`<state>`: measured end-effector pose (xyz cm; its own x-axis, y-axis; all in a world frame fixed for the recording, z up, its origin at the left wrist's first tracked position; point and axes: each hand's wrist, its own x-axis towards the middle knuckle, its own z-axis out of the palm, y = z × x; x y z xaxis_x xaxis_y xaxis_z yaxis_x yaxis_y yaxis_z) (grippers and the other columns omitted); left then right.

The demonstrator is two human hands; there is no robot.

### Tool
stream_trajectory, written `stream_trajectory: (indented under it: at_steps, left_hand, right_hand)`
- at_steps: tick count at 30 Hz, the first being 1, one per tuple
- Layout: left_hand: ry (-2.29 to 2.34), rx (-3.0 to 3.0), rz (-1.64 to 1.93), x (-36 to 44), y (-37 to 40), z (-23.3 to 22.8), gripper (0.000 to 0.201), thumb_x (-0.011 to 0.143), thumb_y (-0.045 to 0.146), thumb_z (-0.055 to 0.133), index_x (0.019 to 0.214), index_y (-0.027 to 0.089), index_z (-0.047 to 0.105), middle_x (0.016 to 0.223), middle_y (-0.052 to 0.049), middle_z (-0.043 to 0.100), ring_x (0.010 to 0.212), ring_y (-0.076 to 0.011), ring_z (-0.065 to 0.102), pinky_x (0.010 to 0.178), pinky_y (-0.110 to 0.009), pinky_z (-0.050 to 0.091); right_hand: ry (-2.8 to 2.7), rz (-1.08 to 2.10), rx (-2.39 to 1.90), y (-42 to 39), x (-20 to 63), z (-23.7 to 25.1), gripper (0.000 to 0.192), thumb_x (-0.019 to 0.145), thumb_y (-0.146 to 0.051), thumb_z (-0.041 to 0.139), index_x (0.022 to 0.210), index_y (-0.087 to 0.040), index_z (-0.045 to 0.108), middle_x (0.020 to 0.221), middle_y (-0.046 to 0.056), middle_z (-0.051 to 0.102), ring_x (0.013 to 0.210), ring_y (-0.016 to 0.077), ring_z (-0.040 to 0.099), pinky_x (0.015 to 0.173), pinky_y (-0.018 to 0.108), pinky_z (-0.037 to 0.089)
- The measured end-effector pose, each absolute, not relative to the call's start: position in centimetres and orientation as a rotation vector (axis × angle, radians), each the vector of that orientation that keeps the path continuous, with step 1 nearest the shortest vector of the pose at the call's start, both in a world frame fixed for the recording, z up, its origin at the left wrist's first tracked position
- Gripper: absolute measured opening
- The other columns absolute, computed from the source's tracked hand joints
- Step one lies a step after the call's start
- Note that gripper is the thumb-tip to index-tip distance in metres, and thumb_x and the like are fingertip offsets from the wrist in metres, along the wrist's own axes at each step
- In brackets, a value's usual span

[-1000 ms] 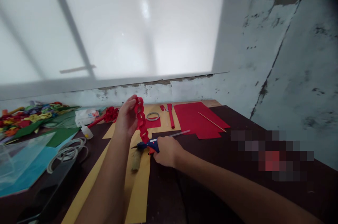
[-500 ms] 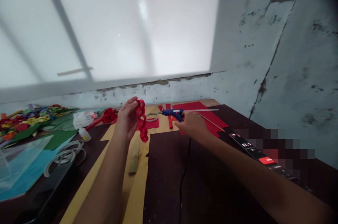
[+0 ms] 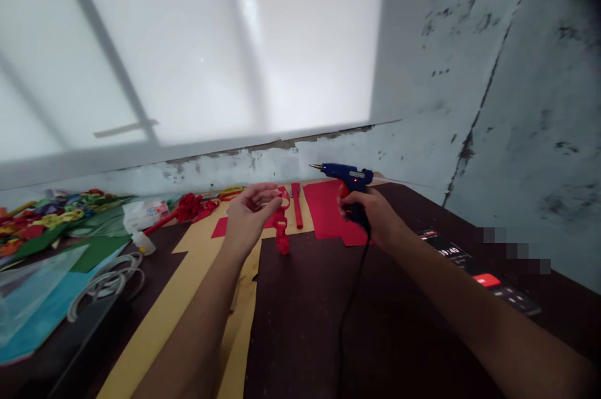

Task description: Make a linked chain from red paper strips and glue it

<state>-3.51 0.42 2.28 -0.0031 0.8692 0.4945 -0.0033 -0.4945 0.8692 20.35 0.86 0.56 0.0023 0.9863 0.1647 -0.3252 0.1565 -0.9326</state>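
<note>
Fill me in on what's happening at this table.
A person is doing paper craft. Their right hand grips a blue glue gun, raised with its nozzle pointing left. Their left hand holds up a red paper chain beside it. Red paper sheets lie on the dark table.

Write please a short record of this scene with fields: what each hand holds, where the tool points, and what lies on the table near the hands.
left hand: raised, pinching the top of a red paper chain that hangs down toward the table
right hand: gripping a blue glue gun lifted above the table
glue gun nozzle: points left, above the chain, apart from it
cord: black, runs down from the gun toward the camera
table: dark top
near the hands: red paper sheet, yellow paper strip, phone to the right
</note>
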Motion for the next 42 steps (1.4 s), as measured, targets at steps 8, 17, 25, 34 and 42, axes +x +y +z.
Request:
stream_trajectory:
  at_steps: [8,17,25,34,42]
  left_hand:
    - [0.894,1.648,1.376,-0.5,-0.9,1.5,0.034,0.073,0.024,0.078,0.104,0.015,0.067,0.089,-0.005,0.071,0.083,-0.0163,0.066,0.076,-0.028,0.052]
    - [0.851,1.608,1.288,-0.1,-1.3,1.6,0.034,0.075,0.023,0.077,0.106,0.015,0.066,0.092,-0.006,0.071,0.083,-0.0156,0.066,0.075,-0.027,0.052]
    - [0.831,1.544,1.322,0.2,-1.5,1.6,0.035,0.069,0.023,0.081,0.101,0.015,0.068,0.092,-0.006,0.072,0.081,-0.0151,0.067,0.077,-0.028,0.052]
    - [1.008,1.575,1.263,0.1,-1.3,1.7,0.027,0.073,0.036,0.079,0.090,0.016,0.074,0.081,-0.005,0.074,0.075,-0.0163,0.066,0.068,-0.027,0.050]
    - [0.962,1.654,1.210,0.1,-1.3,1.4,0.024,0.076,0.036,0.076,0.090,0.016,0.074,0.084,-0.005,0.073,0.076,-0.0159,0.065,0.070,-0.027,0.048]
  right_hand:
    - [-1.343,1.006,-0.829,-1.2,18.7,0.7,0.028,0.070,-0.033,0.078,0.092,-0.018,0.070,0.090,0.004,0.071,0.083,0.0191,0.065,0.078,0.032,0.051]
    - [-1.487,0.936,-0.841,-1.5,18.3,0.6,0.020,0.074,-0.030,0.074,0.091,-0.019,0.070,0.092,0.004,0.075,0.088,0.0214,0.070,0.080,0.033,0.054]
    - [-1.470,0.858,-0.908,-1.5,18.2,0.8,0.018,0.073,-0.027,0.075,0.089,-0.019,0.071,0.086,0.003,0.075,0.080,0.0199,0.069,0.072,0.030,0.054]
    - [-1.481,0.863,-0.859,-1.3,18.3,0.5,0.016,0.075,-0.029,0.073,0.088,-0.020,0.072,0.087,0.004,0.075,0.083,0.0209,0.070,0.078,0.033,0.055]
    - [-1.472,0.838,-0.880,-1.4,18.2,0.5,0.016,0.074,-0.029,0.073,0.087,-0.019,0.072,0.084,0.004,0.075,0.081,0.0214,0.070,0.075,0.033,0.056]
